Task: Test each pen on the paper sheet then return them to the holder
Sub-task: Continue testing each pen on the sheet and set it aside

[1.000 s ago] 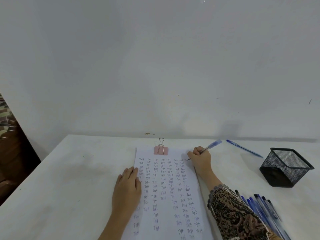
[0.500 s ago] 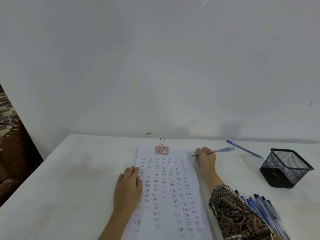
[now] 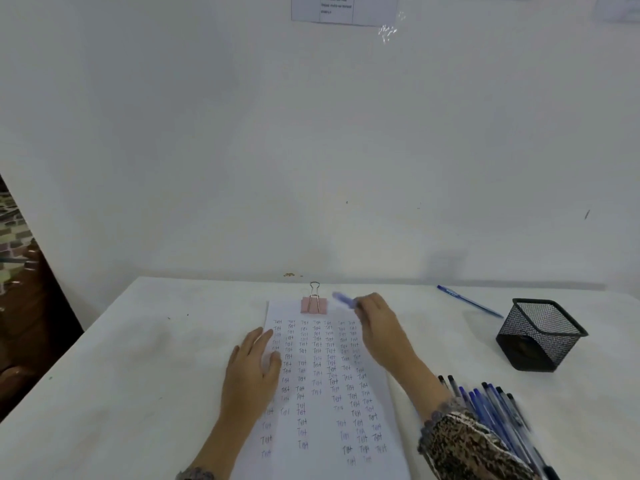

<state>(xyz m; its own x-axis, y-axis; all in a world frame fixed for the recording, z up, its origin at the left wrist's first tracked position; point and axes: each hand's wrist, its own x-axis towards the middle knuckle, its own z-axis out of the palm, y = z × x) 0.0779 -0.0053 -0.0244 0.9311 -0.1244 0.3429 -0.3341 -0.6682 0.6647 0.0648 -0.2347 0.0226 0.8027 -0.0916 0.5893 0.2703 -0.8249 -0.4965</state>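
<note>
Looking at the head view, the only one there is: the right hand [image 3: 379, 327] has come off the writing. A second ago its nib was down at the top right of the paper sheet [image 3: 329, 403]. Now the hand has swung over that corner and the blue pen [image 3: 343, 299] it grips is in the air, smeared with motion. The pen's free end points toward the pink binder clip [image 3: 314, 304] at the sheet's far edge. The fingers are curled round the barrel, though the blur hides exactly how.

The left hand [image 3: 252, 368] hasn't budged: flat, fingers straight, pressing down the sheet's left edge.

So I'd say this pen has had its scribble and is on its way out. The mesh holder [image 3: 540, 336] sits well off near the tabletop's right edge with nothing sticking out of it that I can see. That means the pen has a cross-table trip ahead.

A loose pen [image 3: 467, 301] lies by the far edge, near the holder. A whole bunch of pens [image 3: 491, 407] is fanned out at the near right corner beside the patterned sleeve [image 3: 464, 445]. Going by that pile, plenty of the job is left.
</note>
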